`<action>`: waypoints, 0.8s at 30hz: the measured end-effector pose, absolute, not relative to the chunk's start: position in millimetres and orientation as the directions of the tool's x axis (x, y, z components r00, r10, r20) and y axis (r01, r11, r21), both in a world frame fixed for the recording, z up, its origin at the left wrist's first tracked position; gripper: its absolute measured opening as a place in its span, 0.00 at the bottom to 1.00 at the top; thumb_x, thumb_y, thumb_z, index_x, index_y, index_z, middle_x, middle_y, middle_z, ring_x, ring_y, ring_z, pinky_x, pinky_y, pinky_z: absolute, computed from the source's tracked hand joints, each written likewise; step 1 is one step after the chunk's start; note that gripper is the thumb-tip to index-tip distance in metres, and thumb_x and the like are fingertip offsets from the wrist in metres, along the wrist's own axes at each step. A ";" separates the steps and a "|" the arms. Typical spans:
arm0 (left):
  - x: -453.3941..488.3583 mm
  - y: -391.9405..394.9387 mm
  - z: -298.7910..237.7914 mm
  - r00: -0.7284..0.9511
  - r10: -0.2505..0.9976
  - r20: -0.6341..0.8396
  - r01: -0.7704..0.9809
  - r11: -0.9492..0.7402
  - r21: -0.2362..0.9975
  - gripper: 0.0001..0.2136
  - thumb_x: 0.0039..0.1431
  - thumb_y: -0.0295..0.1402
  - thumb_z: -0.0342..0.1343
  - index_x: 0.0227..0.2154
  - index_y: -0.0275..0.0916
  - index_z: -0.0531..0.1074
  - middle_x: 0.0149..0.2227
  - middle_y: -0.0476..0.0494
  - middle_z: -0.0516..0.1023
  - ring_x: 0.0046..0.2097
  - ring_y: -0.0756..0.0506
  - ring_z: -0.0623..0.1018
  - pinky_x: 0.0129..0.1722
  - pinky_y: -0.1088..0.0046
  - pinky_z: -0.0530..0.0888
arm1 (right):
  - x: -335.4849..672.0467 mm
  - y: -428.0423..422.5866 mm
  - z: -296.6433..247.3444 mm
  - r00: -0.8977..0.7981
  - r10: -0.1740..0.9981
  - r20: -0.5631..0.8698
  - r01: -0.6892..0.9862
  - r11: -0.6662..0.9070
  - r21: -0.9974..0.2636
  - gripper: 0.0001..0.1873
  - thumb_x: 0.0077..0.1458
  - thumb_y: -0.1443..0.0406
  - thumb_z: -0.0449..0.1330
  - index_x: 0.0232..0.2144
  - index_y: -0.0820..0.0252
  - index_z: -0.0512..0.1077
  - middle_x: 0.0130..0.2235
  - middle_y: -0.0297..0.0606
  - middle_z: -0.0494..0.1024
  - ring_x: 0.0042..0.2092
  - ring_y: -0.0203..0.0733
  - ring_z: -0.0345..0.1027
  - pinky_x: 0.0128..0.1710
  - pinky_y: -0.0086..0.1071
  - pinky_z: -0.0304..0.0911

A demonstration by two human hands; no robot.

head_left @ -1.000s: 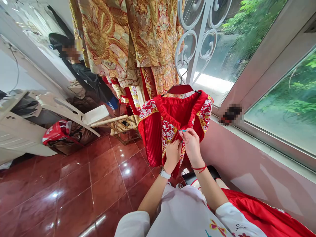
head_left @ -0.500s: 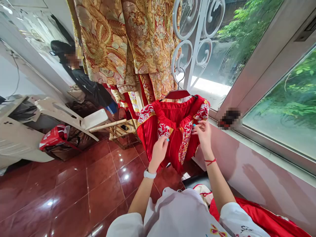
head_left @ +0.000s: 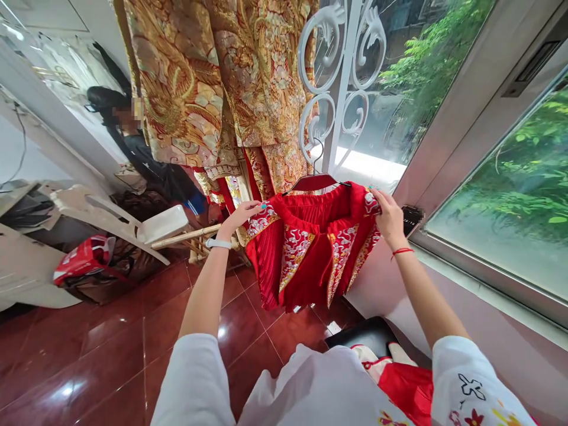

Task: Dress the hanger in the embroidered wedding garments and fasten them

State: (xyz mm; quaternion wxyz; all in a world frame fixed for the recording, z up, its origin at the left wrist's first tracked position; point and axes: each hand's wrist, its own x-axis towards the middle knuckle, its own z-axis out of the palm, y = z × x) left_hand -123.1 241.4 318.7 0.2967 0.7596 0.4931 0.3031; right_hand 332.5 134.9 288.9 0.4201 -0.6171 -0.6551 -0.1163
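Note:
A red embroidered garment (head_left: 310, 248) hangs on a dark red hanger (head_left: 316, 181) hooked to a white scrolled window grille (head_left: 341, 89). My left hand (head_left: 246, 211) pinches the garment's left shoulder edge. My right hand (head_left: 388, 213) grips its right shoulder edge by the window sill. Both arms are spread wide, holding the top of the garment apart. A white watch sits on my left wrist and a red string on my right.
Gold embroidered robes (head_left: 213, 83) hang behind the red garment. A person in dark clothes (head_left: 137, 148) is at the back left. White plastic chairs (head_left: 110, 213) and a red bag (head_left: 84, 260) stand on the red tiled floor (head_left: 110, 355). More red cloth (head_left: 403, 384) lies by my lap.
My hands left the front middle of the garment, moved up and apart, and now hold its two shoulders. The view shifted slightly left.

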 end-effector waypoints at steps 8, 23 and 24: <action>-106.7 199.9 300.7 0.018 0.786 0.618 0.796 -0.385 0.467 0.15 0.58 0.46 0.61 0.40 0.39 0.72 0.45 0.36 0.77 0.51 0.34 0.74 0.55 0.55 0.68 | 372.8 166.0 349.4 -0.166 0.931 0.326 0.874 0.292 -0.389 0.32 0.41 0.82 0.51 0.48 0.64 0.79 0.41 0.45 0.83 0.42 0.46 0.76 0.44 0.35 0.70; -108.9 203.3 275.8 0.109 0.828 0.550 0.658 -0.475 0.584 0.21 0.68 0.49 0.48 0.49 0.37 0.73 0.51 0.33 0.77 0.54 0.35 0.75 0.58 0.55 0.69 | 325.9 150.6 295.9 0.007 0.726 0.688 0.925 0.256 -0.280 0.37 0.47 0.77 0.51 0.60 0.59 0.71 0.57 0.47 0.77 0.56 0.54 0.73 0.56 0.47 0.69; -112.6 203.8 276.6 0.151 0.851 0.503 0.623 -0.477 0.620 0.22 0.68 0.50 0.47 0.50 0.37 0.73 0.51 0.33 0.78 0.55 0.35 0.75 0.59 0.55 0.69 | 325.1 153.4 300.9 0.006 0.717 0.697 0.913 0.281 -0.297 0.36 0.47 0.77 0.50 0.58 0.59 0.73 0.55 0.46 0.78 0.55 0.53 0.73 0.56 0.47 0.69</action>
